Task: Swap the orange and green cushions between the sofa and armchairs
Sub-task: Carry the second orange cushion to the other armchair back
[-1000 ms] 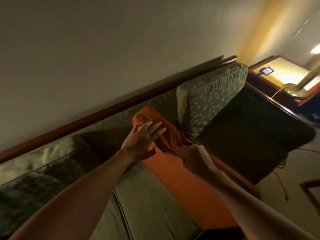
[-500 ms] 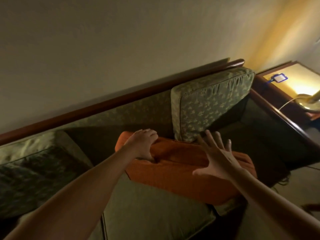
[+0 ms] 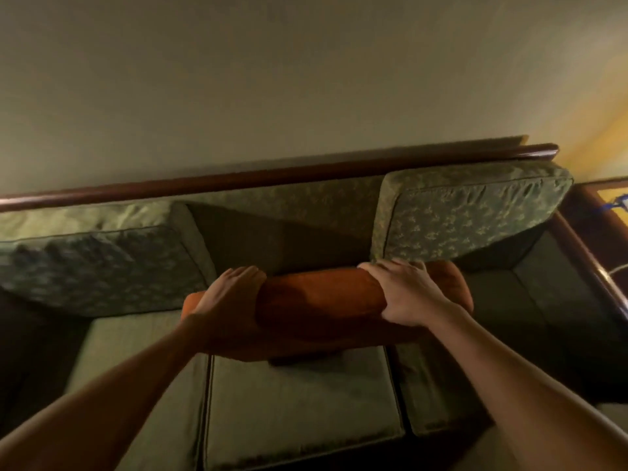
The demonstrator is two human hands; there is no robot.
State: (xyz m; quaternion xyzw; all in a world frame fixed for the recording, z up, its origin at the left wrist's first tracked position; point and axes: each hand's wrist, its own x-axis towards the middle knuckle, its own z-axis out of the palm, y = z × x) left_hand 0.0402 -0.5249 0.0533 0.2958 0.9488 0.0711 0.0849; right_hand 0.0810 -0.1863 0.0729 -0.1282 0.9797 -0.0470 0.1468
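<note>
Head view: two bare hands grip one orange cushion [image 3: 326,300]. Left hand [image 3: 226,294] lies over the cushion's top edge near its left end, fingers together and curled over the far side. Right hand [image 3: 404,294] is clamped on the top edge toward the right end, fingers [image 3: 384,270] wrapped over the far side, thumb on the near face. Both forearms reach in from the bottom corners.

Cushion position: upright on its long edge, over the middle seat pad [image 3: 299,402] of the sofa [image 3: 272,175], just in front of the sofa back. Whether its lower edge rests on the pad cannot be told. Its right end lies just below the right green cushion.

Count, green patterned cushions: two. One [image 3: 469,215] leans against the sofa back at right. One [image 3: 95,260] lies at left, tilted against the back.

Count, seat pads: three visible, side by side.

One dark wooden rail runs along the sofa's top. One side table [image 3: 608,205], partly cut off, stands beside the sofa's right end.
</note>
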